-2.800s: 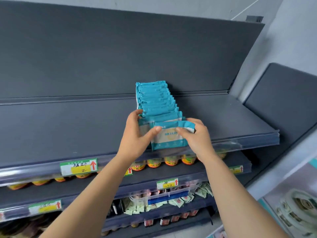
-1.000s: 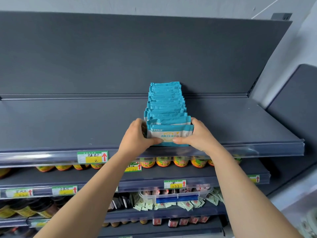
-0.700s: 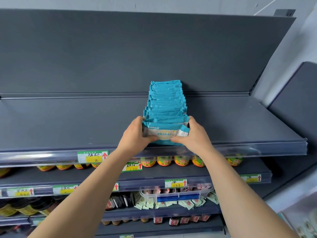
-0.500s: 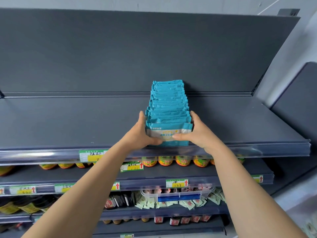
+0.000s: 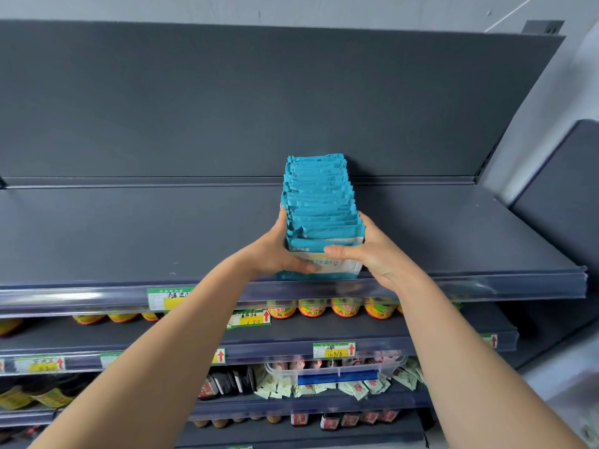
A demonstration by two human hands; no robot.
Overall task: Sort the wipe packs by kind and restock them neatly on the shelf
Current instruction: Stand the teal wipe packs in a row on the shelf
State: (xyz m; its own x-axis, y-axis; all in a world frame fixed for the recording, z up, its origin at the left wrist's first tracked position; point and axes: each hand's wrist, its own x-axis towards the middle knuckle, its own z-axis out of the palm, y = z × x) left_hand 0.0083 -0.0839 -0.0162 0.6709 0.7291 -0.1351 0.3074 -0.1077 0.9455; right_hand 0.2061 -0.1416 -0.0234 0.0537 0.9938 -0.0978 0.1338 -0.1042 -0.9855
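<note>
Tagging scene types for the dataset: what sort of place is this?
Likely a small grocery shop: tiered shelves with price tags on the front rails, sauce jars lined up below, and a row of wipe packs on top.

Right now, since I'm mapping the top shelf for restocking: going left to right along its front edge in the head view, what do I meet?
Green-and-yellow price label → left hand → row of blue wipe packs → right hand.

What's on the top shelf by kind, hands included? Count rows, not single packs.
Teal wipe pack row: 1
Hands gripping it, left hand and right hand: 2
Top shelf price tags: 1
Total: 4
</note>
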